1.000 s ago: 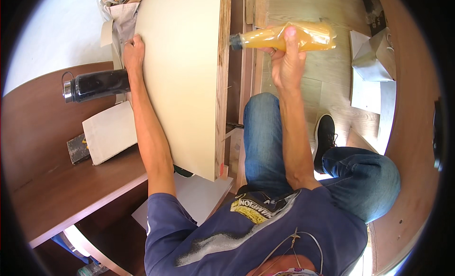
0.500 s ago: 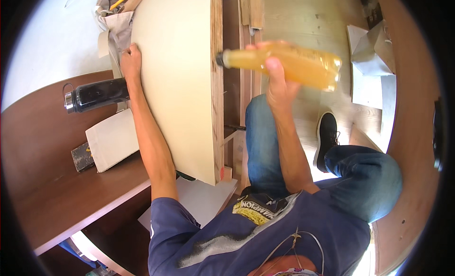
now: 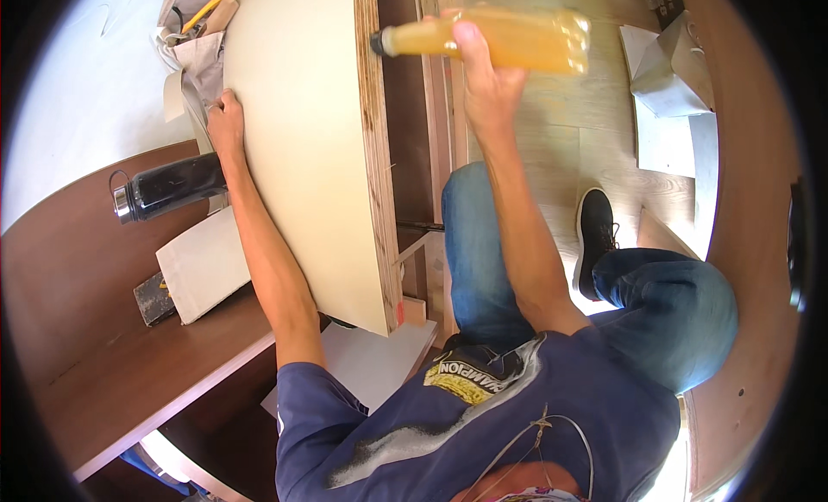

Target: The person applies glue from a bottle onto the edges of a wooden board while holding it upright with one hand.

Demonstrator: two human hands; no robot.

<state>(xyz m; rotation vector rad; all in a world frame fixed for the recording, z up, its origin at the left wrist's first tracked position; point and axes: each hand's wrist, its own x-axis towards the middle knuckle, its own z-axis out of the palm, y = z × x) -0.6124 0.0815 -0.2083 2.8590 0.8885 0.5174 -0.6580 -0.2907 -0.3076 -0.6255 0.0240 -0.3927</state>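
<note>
My right hand (image 3: pixel 493 79) is wrapped around a clear plastic bottle (image 3: pixel 535 43) of amber-yellow liquid, held on its side. The bottle's dark tip (image 3: pixel 377 43) points left and lies at the exposed plywood edge (image 3: pixel 373 114) of a thick cream-faced panel (image 3: pixel 297 157). Whether the tip touches that edge I cannot tell. My left hand (image 3: pixel 226 122) is closed at the panel's far left edge, fingers curled over it and partly hidden. Along that same side runs my left forearm, beside a dark bottle with a metal cap (image 3: pixel 164 190).
A cloth pouch (image 3: pixel 203 53) with a yellow-handled tool sits beyond my left hand. A pale block (image 3: pixel 207 265) rests on the brown shelf (image 3: pixel 164 364) at left. Brown boards (image 3: pixel 405 114) stand right of the panel. White pieces (image 3: pixel 668 140) lie on the wooden floor (image 3: pixel 552 131).
My right hand has carried the bottle farther away along the plywood edge, its tip still pointing left. My left hand stays at the panel's left edge. The whole view has shifted slightly.
</note>
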